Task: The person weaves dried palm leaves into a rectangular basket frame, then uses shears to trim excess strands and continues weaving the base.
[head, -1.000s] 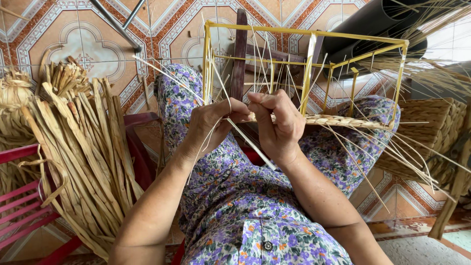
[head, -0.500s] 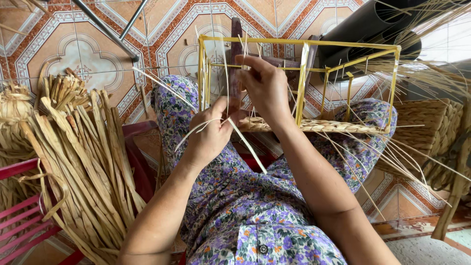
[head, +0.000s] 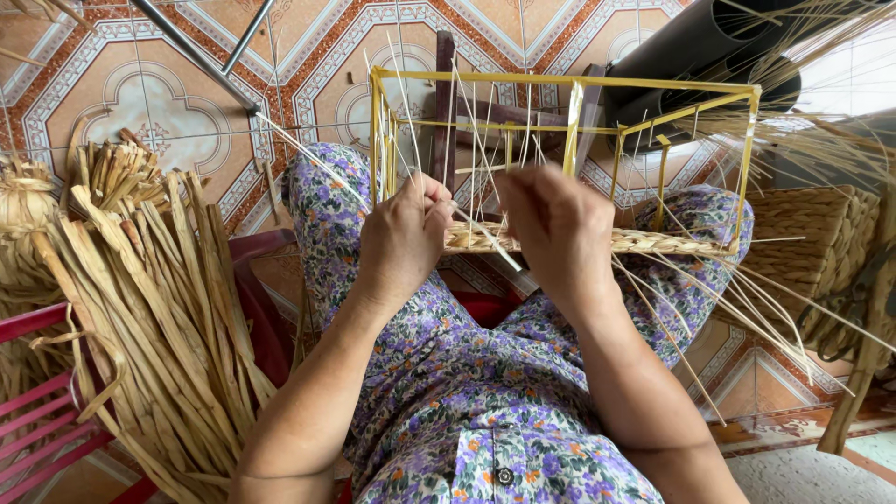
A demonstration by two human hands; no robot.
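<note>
Head view, looking down at my lap. A box-shaped frame of thin yellow rods (head: 653, 93) rests across my knees, which are covered by a purple floral cotton dress (head: 485, 411); a flat woven band of pale straw (head: 644, 243) runs along the frame's near lower edge, and stiff, thin pale straw strands (head: 747, 308) fan out from it towards the right. My left hand (head: 403, 238) is closed, fingers pinching a thin straw strand (head: 485, 238) at the left end of the band. My right hand (head: 558, 229) sits just beside it with fingers curled round upright strands; how tightly, I cannot tell. To my left a bundle of broad, flat, dry tan reed strips (head: 140, 308) leans on a red slatted chair (head: 37, 420). A woven straw basket (head: 821, 252) stands at right on the patterned tile floor (head: 159, 84). Half a second earlier the right hand was raised high inside the frame; now it has dropped level with the left.
</note>
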